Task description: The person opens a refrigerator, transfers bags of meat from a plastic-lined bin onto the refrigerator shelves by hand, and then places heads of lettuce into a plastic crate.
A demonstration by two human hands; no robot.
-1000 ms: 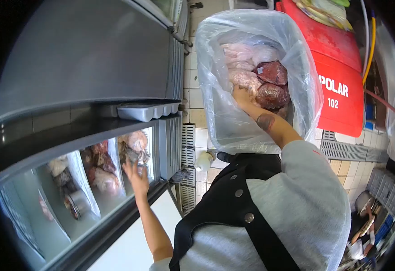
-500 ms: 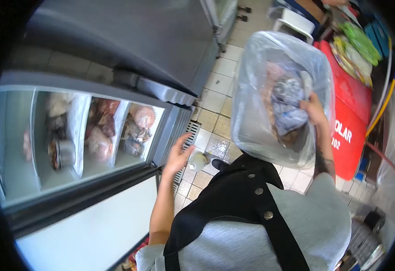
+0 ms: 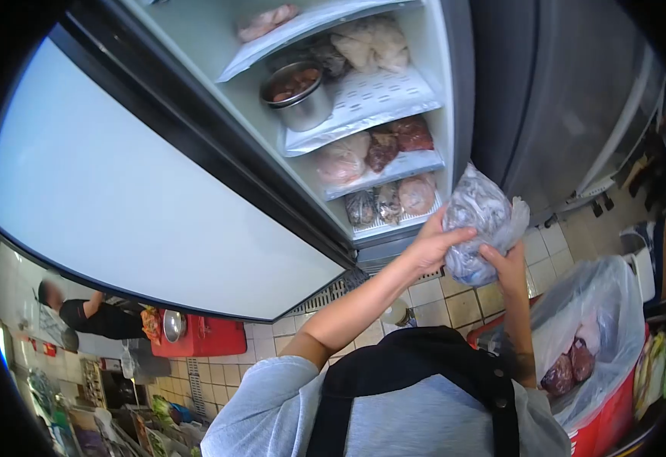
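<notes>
So, fridge [image 3: 461,114]: white door [image 3: 158,190] hanging wide open, steel pot [image 3: 306,110] inside
Plastic liner [image 3: 609,297]: see-through, crinkly, dark red lumps [image 3: 558,375] in it
Bag [image 3: 481,206]: greyish, lumpy, just outside the fridge
Left hand [image 3: 433,245], right hand [image 3: 508,270]: both half-curled, clamped round that bag

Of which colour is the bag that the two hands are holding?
The bag looks see-through and greyish, best seen in the head view.

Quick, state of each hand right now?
Left hand: closed, holding the filled plastic bag.
Right hand: closed, holding the same bag.
</notes>
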